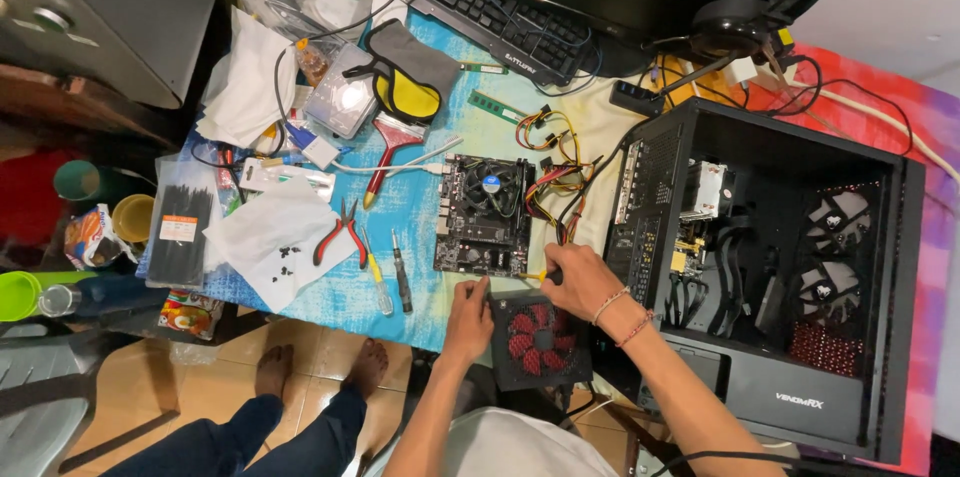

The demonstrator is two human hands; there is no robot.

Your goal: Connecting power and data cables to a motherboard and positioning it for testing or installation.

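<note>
Both hands on a power supply at the table's near edge.
Open black PC case (770,267) crowds the right; power supply (540,342), black box with red fan, overhangs the blue table (420,207) edge beside the motherboard (487,215). Right hand (580,279) grips a yellow-handled screwdriver (540,276) at its top; left hand (468,317) clasps its left side.

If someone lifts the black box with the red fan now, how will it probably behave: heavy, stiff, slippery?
The power supply looks like a rigid metal box, so probably stiff and fairly heavy for its size. It overhangs the table edge, so it might tip if released. The left hand steadies its corner; the bundled cables nearby may drag along.
</note>
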